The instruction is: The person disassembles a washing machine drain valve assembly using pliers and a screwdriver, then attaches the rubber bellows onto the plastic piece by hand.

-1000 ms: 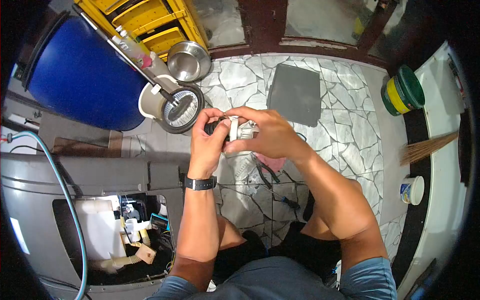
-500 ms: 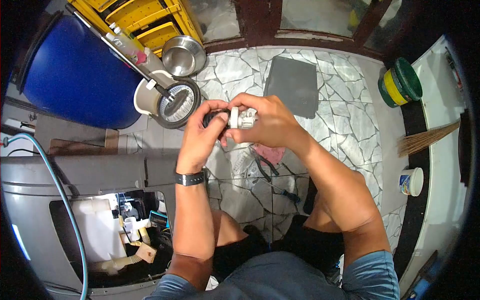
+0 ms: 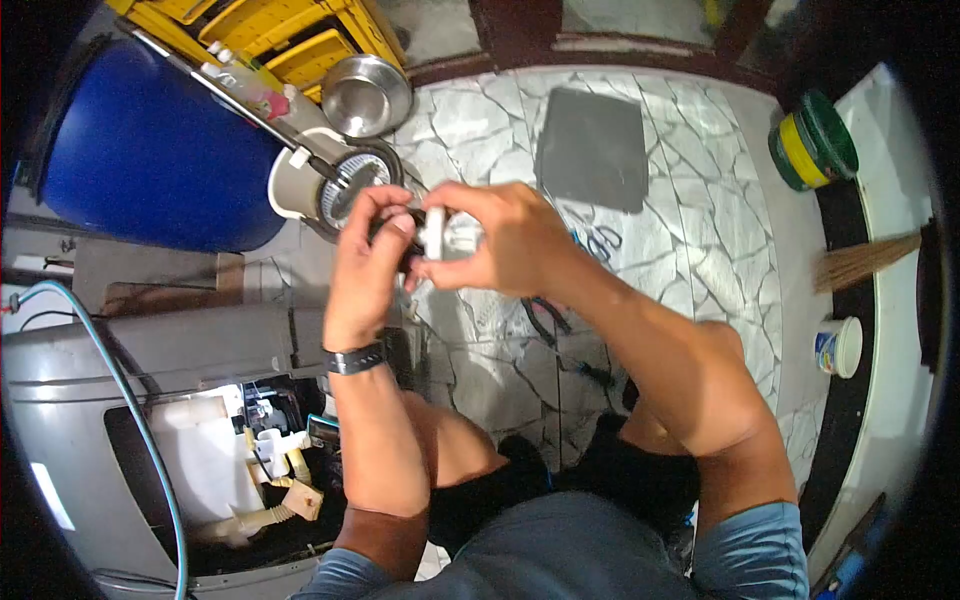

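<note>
The white fitting (image 3: 434, 232), above the tiled floor (image 3: 690, 260) with left hand (image 3: 362, 265) around its partly hidden dark end (image 3: 415, 238) and right hand (image 3: 520, 240) pinching its rim, should handle light and stiff, best gripped at these 2 places.

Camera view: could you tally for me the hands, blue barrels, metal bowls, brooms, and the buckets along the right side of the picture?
Hands: 2, left hand and right hand
Blue barrel: 1
Metal bowl: 1
Broom: 1
Buckets: 2, green bucket and white bucket
Total: 7
</note>
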The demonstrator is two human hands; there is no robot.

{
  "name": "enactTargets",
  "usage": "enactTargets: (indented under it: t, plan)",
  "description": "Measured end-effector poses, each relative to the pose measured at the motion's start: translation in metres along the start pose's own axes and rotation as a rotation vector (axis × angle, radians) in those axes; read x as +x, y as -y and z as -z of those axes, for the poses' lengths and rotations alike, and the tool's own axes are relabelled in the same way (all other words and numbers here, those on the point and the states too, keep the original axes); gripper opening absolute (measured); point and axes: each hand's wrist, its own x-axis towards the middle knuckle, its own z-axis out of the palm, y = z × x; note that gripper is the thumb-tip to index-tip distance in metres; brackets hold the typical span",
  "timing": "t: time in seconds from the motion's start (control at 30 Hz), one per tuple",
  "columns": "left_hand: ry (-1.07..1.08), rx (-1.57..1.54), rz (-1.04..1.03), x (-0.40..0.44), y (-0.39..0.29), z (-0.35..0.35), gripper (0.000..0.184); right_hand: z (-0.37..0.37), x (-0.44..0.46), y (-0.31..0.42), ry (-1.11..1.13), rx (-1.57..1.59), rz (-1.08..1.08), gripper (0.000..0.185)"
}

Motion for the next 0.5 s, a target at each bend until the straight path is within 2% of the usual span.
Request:
enactTargets:
  t: [0.1,0.17,0.23,0.27,0.3,0.37,0.4,0.5]
  plan:
    - [-0.027,0.128,-0.052,-0.001,0.004,-0.004,0.019,0.004,0.0,0.008,-0.027,-0.069,0.012,0.05]
    - [-0.029,0.138,-0.127,0.003,0.011,-0.004,0.019,0.01,0.002,0.013,0.071,-0.033,-0.077,0.052]
    - [-0.021,0.18,-0.036,0.003,0.012,0.001,0.02,0.016,0.004,0.015,0.171,0.005,-0.109,0.058]
    - [-0.024,0.289,-0.201,0.005,0.017,-0.001,0.021,0.018,0.006,0.015,0.19,0.021,-0.105,0.059]
    - [-0.028,0.243,-0.12,0.003,0.014,-0.002,0.021,0.019,0.008,0.014,0.209,0.038,-0.106,0.061]
    - [-0.002,0.197,-0.101,0.0,0.008,-0.003,0.022,0.02,0.009,0.013,0.208,0.053,-0.075,0.062]
    - [0.016,0.274,-0.211,0.003,0.009,-0.001,0.024,0.02,0.01,0.012,0.21,0.082,-0.063,0.064]
    - [0.073,0.19,-0.195,-0.001,0.009,0.003,0.029,0.016,0.007,0.006,0.199,0.053,-0.021,0.066]
